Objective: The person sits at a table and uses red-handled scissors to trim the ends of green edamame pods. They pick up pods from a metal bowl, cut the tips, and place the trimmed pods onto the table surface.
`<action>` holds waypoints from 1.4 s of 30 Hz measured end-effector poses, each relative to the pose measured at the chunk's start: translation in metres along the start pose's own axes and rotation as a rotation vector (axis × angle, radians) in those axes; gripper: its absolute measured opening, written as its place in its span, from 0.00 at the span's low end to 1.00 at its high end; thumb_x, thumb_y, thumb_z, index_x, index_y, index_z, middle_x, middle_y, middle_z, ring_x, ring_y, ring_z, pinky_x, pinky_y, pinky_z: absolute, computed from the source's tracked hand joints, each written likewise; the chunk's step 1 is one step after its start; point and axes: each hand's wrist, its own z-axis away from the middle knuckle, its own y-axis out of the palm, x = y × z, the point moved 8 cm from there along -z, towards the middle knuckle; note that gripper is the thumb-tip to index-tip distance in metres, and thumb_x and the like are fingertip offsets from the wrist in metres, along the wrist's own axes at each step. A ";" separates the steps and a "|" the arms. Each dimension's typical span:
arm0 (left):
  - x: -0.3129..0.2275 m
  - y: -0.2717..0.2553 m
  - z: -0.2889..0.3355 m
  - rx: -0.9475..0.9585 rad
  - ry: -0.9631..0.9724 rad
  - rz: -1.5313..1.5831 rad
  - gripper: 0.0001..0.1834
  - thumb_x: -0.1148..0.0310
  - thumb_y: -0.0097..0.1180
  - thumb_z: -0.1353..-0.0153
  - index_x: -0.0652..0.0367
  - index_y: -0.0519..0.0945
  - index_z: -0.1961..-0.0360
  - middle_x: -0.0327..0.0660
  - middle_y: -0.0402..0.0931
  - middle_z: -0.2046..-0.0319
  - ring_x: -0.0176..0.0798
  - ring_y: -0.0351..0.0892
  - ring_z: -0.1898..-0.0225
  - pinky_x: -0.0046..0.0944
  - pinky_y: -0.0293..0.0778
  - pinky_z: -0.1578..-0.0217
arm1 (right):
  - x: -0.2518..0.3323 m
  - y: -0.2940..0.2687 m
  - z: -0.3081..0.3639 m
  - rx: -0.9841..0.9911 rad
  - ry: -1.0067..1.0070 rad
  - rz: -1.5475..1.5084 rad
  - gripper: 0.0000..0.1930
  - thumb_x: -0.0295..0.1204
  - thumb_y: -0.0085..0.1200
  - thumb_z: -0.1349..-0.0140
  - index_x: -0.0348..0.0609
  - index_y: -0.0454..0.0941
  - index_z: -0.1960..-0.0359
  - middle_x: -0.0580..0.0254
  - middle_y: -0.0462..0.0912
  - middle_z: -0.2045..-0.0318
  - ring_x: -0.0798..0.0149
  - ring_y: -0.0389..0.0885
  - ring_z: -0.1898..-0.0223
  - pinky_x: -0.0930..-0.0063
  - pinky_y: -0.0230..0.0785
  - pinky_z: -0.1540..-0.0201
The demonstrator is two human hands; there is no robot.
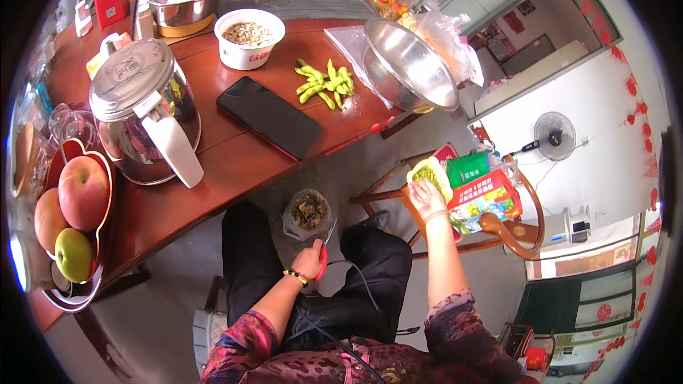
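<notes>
My left hand, with a beaded bracelet at the wrist, is closed round the red handles of a pair of scissors. The blades point up and away from me, beside a plastic-lined bin on the floor with plant scraps in it. Out to the right, my right hand is at the near edge of a pale yellow basket of green pods. Its fingers look stretched out over the pods; whether any pod touches them is too small to tell. The basket is on a wooden chair.
On the table are a pile of green pods, a black phone, a white tub, a steel bowl, a kettle and a fruit tray. Red and green packages lie beside the basket. A dark cord crosses my lap.
</notes>
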 end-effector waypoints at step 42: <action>-0.029 -0.023 0.003 -0.092 0.146 0.225 0.30 0.73 0.50 0.57 0.61 0.58 0.49 0.57 0.69 0.63 0.59 0.68 0.59 0.47 0.66 0.58 | -0.190 0.050 0.071 0.340 0.091 0.471 0.04 0.23 0.47 0.42 0.37 0.71 0.66 0.61 0.77 0.71 0.70 0.75 0.70 0.79 0.70 0.63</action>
